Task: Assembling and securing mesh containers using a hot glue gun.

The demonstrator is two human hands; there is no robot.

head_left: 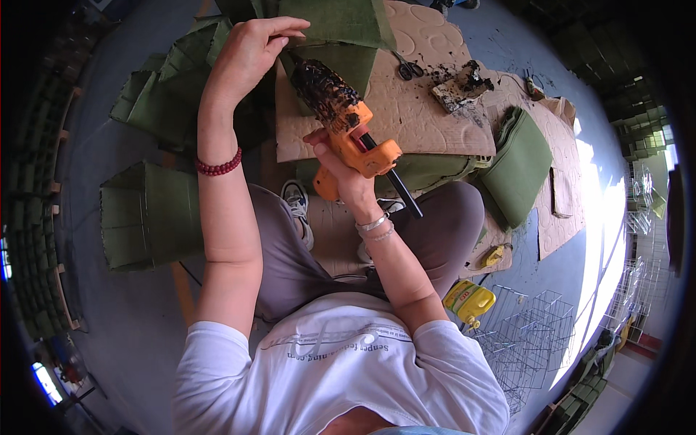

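In my right hand (346, 177) is an orange hot glue gun (366, 156), its front crusted with black glue. A black glue stick (404, 193) pokes out of its rear end, and the nozzle points up and left at a green fabric box (337, 25). My left hand (250, 51) reaches to that box's left side with fingers stretched out; nothing shows in its grip, and whether the fingertips touch the fabric I cannot tell. The box rests on a cardboard-covered work surface (308, 134) before my knees.
On the cardboard lie black-handled scissors (408, 69) and a glue-smeared block (462, 90). Folded green fabric (518, 170) is stacked to the right. Green boxes (148, 214) stand at the left. A yellow jug (470, 301) and wire racks (525, 337) are on the floor at right.
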